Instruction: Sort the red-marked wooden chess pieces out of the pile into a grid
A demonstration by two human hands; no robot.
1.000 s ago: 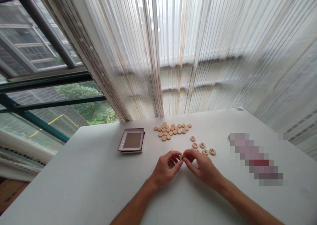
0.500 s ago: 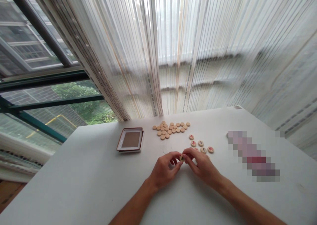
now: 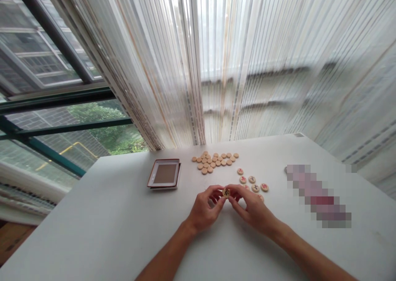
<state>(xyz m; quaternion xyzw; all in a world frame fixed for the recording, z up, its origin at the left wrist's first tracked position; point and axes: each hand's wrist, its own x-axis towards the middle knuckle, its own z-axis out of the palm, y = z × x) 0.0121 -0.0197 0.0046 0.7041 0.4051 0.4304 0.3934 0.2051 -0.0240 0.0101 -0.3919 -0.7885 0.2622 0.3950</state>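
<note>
A round wooden Chinese chess piece [image 3: 226, 193] with a black character faces me between my two hands, raised off the table. My left hand [image 3: 206, 206] pinches its left edge with thumb and fingertips. On the opposite edge, my right hand [image 3: 252, 204] grips the same piece. Just beyond my right hand lie several face-up pieces, among them a red-marked piece [image 3: 264, 187] and a black-marked piece [image 3: 255, 187]; some are partly covered by that hand. Farther back, a cluster of blank-side-up pieces [image 3: 212, 164] is spread out flat.
A shallow square box [image 3: 163, 173] with a brown panel stands left of the cluster. A pixelated long object [image 3: 315, 196] lies at the right on the white table [image 3: 123, 231]. Striped string curtains [image 3: 247, 66] hang along the far edge, with a window [image 3: 62, 107] at left.
The held chess piece has turned so its black character shows more fully toward me, and it sits slightly higher. My right fingers have shifted their hold. The view has moved slightly.
</note>
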